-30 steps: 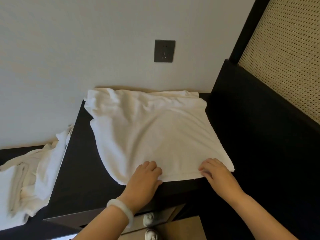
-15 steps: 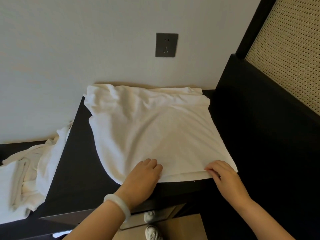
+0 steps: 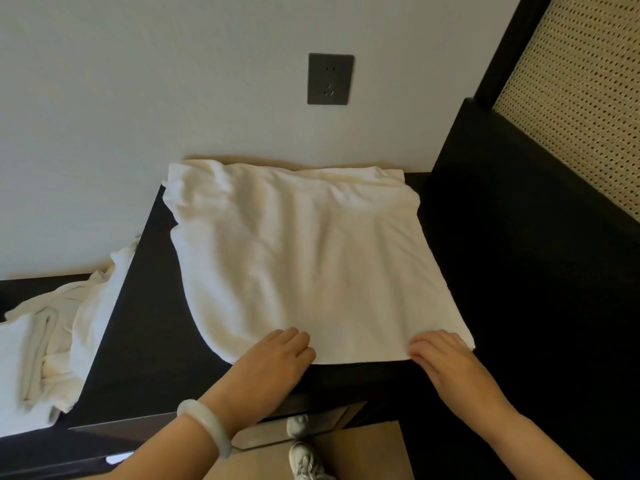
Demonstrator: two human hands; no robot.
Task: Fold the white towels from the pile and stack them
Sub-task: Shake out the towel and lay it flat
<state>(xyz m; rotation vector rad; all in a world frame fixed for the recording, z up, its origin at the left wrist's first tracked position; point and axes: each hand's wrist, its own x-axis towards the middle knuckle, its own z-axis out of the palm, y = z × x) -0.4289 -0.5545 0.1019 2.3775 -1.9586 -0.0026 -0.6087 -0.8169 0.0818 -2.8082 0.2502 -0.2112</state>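
A white towel (image 3: 304,265) lies spread on the black tabletop (image 3: 138,358), its far edge bunched against the wall. My left hand (image 3: 273,362), with a pale bangle on the wrist, grips the towel's near edge at about the middle, fingers curled over the hem. My right hand (image 3: 443,358) pinches the same near edge close to the right corner. A pile of crumpled white towels (image 3: 59,337) sits on the lower surface at the left.
A dark wall socket (image 3: 330,79) is above the towel. A black headboard panel (image 3: 540,271) with a woven cane inset (image 3: 575,98) rises at the right. Below the table edge are a white shoe (image 3: 304,459) and the wood floor.
My right hand has slid a little to the right along the near edge, toward the corner. The left hand and the towel have barely moved.
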